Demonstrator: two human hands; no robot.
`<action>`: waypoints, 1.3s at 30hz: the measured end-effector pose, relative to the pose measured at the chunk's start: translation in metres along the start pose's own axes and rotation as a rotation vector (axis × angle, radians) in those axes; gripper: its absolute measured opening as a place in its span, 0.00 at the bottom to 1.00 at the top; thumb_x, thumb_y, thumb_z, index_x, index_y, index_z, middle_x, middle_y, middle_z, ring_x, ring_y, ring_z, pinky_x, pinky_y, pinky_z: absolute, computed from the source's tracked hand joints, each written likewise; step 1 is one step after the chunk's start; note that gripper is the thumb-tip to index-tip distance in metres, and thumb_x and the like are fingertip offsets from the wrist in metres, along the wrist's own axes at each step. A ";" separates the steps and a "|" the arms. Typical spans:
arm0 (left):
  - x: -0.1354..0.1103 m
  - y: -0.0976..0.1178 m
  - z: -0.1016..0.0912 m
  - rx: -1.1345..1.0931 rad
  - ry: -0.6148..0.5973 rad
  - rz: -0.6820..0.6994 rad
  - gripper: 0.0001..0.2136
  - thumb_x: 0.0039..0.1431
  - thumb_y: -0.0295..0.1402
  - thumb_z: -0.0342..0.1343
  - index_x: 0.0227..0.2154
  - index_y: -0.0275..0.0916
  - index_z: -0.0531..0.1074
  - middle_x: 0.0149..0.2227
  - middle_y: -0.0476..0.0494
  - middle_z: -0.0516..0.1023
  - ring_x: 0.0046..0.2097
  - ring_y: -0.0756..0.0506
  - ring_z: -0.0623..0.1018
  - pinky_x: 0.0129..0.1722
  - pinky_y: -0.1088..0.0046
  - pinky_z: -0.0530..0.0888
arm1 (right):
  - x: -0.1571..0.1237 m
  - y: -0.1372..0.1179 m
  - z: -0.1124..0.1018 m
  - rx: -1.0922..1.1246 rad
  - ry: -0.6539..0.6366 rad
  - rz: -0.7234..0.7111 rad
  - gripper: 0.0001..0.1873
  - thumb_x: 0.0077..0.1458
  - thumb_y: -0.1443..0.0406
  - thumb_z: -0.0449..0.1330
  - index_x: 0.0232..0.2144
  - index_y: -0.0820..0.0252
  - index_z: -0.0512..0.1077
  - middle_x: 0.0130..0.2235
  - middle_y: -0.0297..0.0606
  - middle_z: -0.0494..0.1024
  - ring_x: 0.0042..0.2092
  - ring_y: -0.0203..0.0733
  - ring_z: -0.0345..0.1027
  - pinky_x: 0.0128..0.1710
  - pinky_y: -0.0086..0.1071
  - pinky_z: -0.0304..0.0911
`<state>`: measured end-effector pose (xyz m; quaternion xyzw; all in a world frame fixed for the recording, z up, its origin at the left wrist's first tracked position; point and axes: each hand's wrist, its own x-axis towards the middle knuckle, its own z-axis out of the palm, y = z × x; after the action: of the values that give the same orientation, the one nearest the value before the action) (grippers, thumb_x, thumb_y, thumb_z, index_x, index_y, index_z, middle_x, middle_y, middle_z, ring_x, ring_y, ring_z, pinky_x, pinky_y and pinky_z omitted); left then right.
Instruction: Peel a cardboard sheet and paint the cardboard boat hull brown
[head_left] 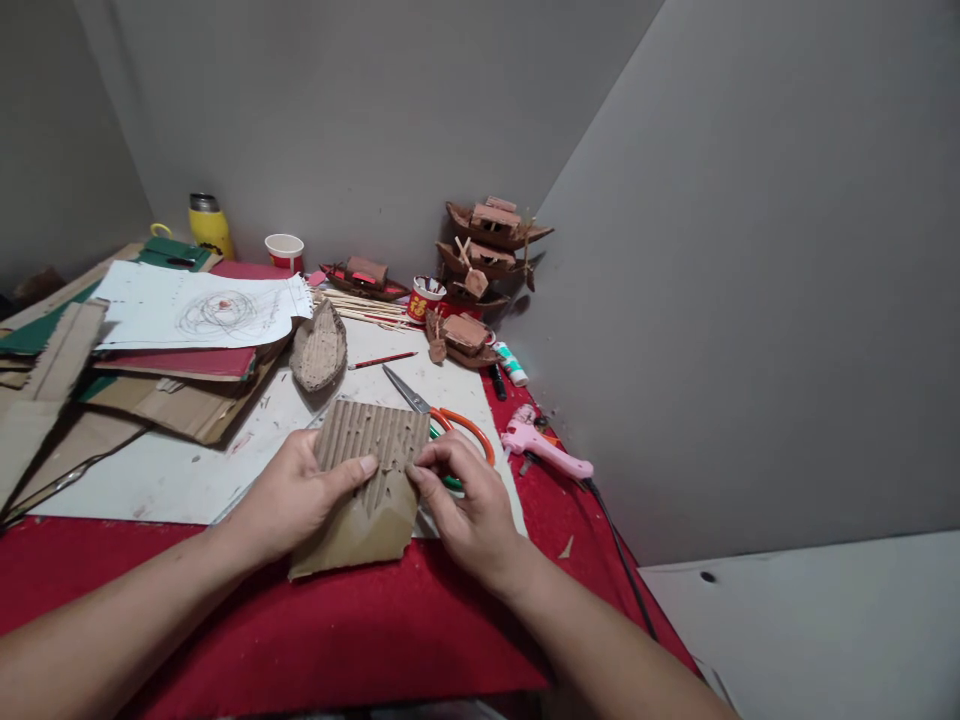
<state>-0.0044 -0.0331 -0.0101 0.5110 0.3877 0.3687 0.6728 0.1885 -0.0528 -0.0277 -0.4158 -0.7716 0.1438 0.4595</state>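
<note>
1. Head view, the work in hand: we hold a cardboard piece (367, 505) low over the front of the surface (337, 630), which is covered in red cloth. The left hand (289, 500) has its grip clamped on the piece's left side, thumb pressed on top. The right hand (469, 510) pinches the right edge, fingertips together on it.
2. How far along, as we judge it: the upper part of the piece shows bare ribs with small torn gaps, so its top paper skin looks stripped. The lower part is smooth and creased, not yet stripped.
3. A plain cardboard hull (320, 347) lies just behind the piece on the white board (172, 470), shaped but unpainted. By the wall, brown model boats (491, 245) sit stacked and look finished, with cabins and oars.
4. Tools: scissors (431, 412) with orange handles lie partly under the right hand, blades open. A pink glue gun (544, 450) rests to the right, its black cord running off the edge. A red pencil (382, 360) and thin wooden sticks (364, 308) lie further back.
5. Materials: the piece is soft brown corrugated board, roughly square with one corner bent. The hull is pointed and ribbed. Flat cardboard sheets (172, 405) and a sketched paper (199, 310) pile up on the left.
</note>
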 end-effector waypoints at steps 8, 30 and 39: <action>-0.002 0.004 0.000 -0.043 0.005 0.004 0.13 0.54 0.38 0.62 0.40 0.37 0.77 0.34 0.48 0.82 0.34 0.49 0.78 0.34 0.77 0.75 | -0.002 0.000 -0.006 -0.033 0.004 -0.093 0.07 0.58 0.74 0.54 0.33 0.58 0.65 0.31 0.34 0.67 0.34 0.39 0.62 0.34 0.33 0.60; 0.004 0.008 -0.011 -0.009 0.107 0.015 0.15 0.50 0.40 0.63 0.39 0.37 0.76 0.37 0.44 0.83 0.36 0.44 0.81 0.35 0.72 0.76 | -0.007 0.003 -0.002 0.111 0.056 0.001 0.19 0.56 0.73 0.59 0.49 0.54 0.68 0.38 0.37 0.75 0.36 0.39 0.70 0.36 0.34 0.68; -0.002 0.001 0.010 0.220 0.226 0.165 0.11 0.54 0.38 0.59 0.35 0.35 0.77 0.36 0.44 0.83 0.37 0.44 0.80 0.36 0.74 0.76 | -0.005 -0.004 0.009 -0.016 0.076 0.050 0.12 0.57 0.71 0.59 0.44 0.58 0.73 0.34 0.39 0.75 0.35 0.40 0.70 0.34 0.35 0.68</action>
<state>0.0032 -0.0387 -0.0076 0.5670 0.4555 0.4332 0.5323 0.1797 -0.0575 -0.0327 -0.4438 -0.7439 0.1334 0.4814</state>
